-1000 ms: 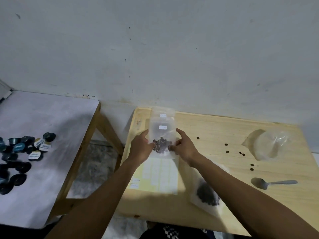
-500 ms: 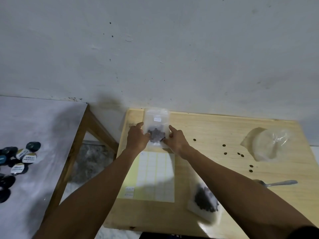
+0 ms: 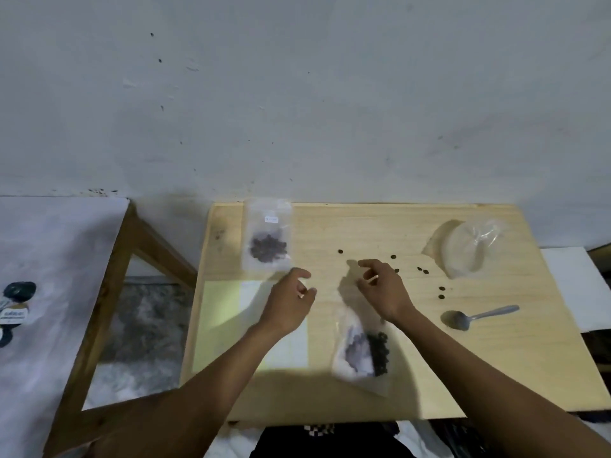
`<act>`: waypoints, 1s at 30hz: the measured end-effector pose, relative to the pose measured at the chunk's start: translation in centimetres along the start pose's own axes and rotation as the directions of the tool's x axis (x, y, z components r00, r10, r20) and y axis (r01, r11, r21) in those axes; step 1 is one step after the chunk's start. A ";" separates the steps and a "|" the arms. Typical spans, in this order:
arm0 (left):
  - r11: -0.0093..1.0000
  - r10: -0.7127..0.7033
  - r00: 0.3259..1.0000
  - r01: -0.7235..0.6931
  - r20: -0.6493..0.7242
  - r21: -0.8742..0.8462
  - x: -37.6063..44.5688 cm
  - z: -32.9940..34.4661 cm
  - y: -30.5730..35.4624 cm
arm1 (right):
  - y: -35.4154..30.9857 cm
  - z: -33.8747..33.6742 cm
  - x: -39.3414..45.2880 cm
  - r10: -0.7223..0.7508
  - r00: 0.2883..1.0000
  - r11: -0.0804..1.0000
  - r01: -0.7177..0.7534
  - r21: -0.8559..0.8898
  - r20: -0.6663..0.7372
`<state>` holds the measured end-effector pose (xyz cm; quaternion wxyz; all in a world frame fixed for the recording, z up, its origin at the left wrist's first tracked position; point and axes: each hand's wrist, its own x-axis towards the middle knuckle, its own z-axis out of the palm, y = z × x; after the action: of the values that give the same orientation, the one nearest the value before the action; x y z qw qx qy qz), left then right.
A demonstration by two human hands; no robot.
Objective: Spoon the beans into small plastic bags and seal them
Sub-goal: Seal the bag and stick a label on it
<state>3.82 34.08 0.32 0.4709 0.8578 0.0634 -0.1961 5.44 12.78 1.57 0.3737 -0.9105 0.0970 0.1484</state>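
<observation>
— Where's the small clear plastic bag of dark beans [image 3: 267, 241] now?

— Flat on the pale wooden table [image 3: 363, 388], up by the far edge. From the left hand [image 3: 291, 305] it sits at about eleven o'clock, near but apart. That hand hangs over the yellow-and-white label sheet [image 3: 224, 325], fingers loosely curled, gripping nothing.

— And the right hand [image 3: 382, 292]?

— Same story: loose, half-curled fingers, empty. The sealed bag is well off at its ten o'clock. A second clear bag with dark beans [image 3: 362, 350] lies just below its wrist, around six o'clock.

— The spoon?

— The grey metal spoon [image 3: 476, 317] rests on the table at the right hand's four o'clock, untouched. Loose dark beans [image 3: 441, 292] are scattered to its three o'clock, and a crumpled clear plastic bag [image 3: 469, 247] sits at two o'clock near the far right corner.
</observation>
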 end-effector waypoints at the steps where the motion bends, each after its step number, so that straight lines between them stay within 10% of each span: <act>1: 1.000 -0.002 0.998 0.001 0.066 0.012 -0.7 1.4 0.1 | 1.0 -0.4 -0.7 0.015 1.000 1.000 -0.016 -0.027 -0.017; 13: 0.975 -0.020 0.991 -0.011 0.136 0.222 -2.9 9.0 2.4 | 8.0 -1.4 -6.9 0.168 0.983 0.983 -0.172 -0.061 -0.070; 23: 0.999 -0.030 0.999 0.031 0.041 -0.028 -3.8 7.5 3.6 | 7.0 -1.9 -7.0 0.269 0.963 0.845 -0.247 0.473 0.021; 30: 0.989 -0.050 0.993 0.034 -0.107 -0.146 -5.1 3.1 2.7 | 2.4 -1.6 -5.5 0.145 0.968 0.831 -0.232 0.506 0.206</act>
<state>-0.92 30.38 2.92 0.5230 0.8296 0.1216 -0.1531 -0.15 10.32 2.93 0.5982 -0.7446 0.1934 0.2243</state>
